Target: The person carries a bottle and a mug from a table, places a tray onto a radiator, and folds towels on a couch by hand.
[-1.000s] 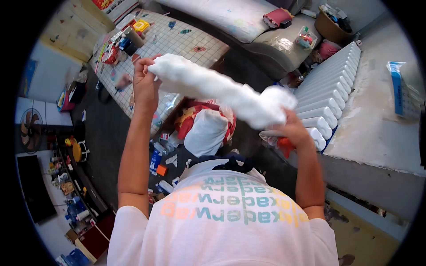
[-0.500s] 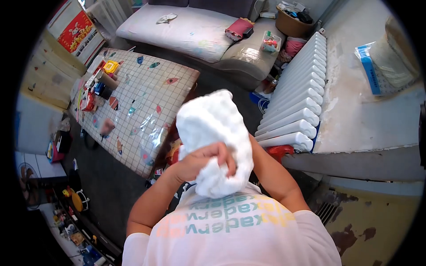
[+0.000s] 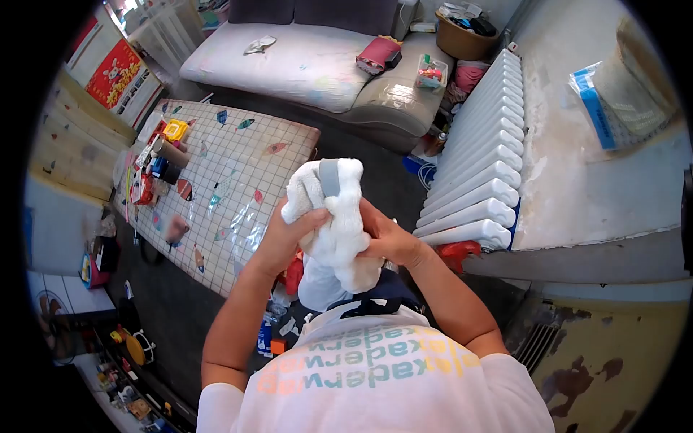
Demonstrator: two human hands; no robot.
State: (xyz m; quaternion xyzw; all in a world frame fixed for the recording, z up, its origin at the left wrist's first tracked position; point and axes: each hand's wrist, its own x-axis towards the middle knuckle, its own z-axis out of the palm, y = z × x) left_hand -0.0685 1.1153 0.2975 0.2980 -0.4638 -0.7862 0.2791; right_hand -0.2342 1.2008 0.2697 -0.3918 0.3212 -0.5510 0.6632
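A fluffy white cloth [image 3: 341,234], bunched and folded with a grey strip [image 3: 329,178] near its top, is held up in front of my chest. My left hand [image 3: 294,229] grips its left side, the thumb lying across the front. On the other side, my right hand [image 3: 386,234] has its fingers wrapped round the cloth's edge. Below the cloth, part of a pale grey-white item [image 3: 317,283] shows beside something red [image 3: 291,278]; the cloth and my left arm partly hide them.
A table with a checked cover [image 3: 238,144] stands ahead to the left, boxes and a yellow pack [image 3: 175,130] on it. Further off is a sofa [image 3: 281,65]. At the right are a white radiator [image 3: 480,166] and a ledge [image 3: 556,180] with a plastic-wrapped pack [image 3: 613,108].
The cloth was stretched sideways between both hands, then hung folded over my right hand. Now it is bunched more compactly between them, its grey strip showing. The head view has shifted.
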